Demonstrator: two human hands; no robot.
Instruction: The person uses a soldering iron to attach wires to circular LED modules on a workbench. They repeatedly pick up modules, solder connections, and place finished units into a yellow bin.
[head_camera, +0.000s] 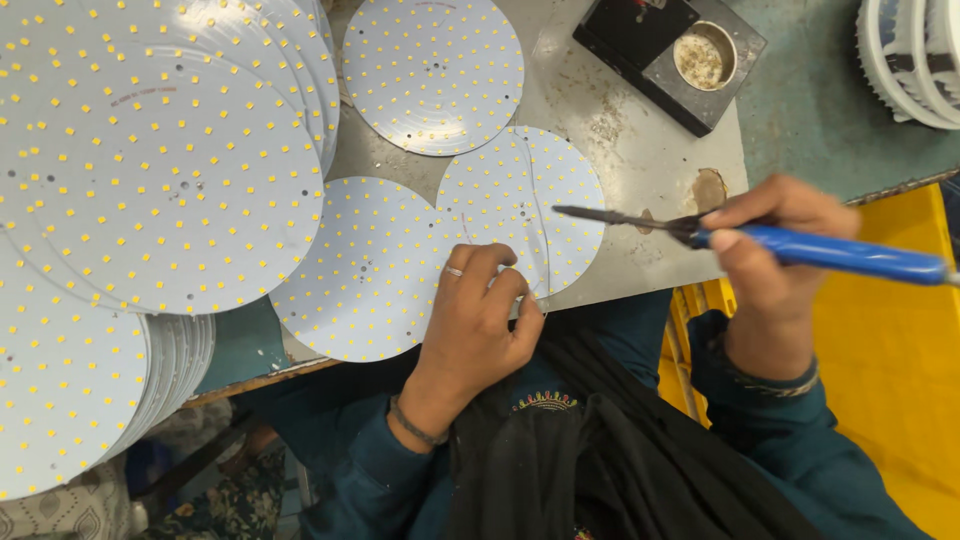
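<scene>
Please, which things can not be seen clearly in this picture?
Head view only:
- Soldering iron in the right hand: the handle end is cut off by the right edge.
- Thin wire at the left hand: its near end is hidden under the fingers.
- Stack of round boards: cut off by the left and top edges.
- White parts, top right: cut off; kind unclear.
- Small pot: contents too small to tell.

Just one head cam here, looking almost straight down from close up at the counter (640, 150) and the lap below.
</scene>
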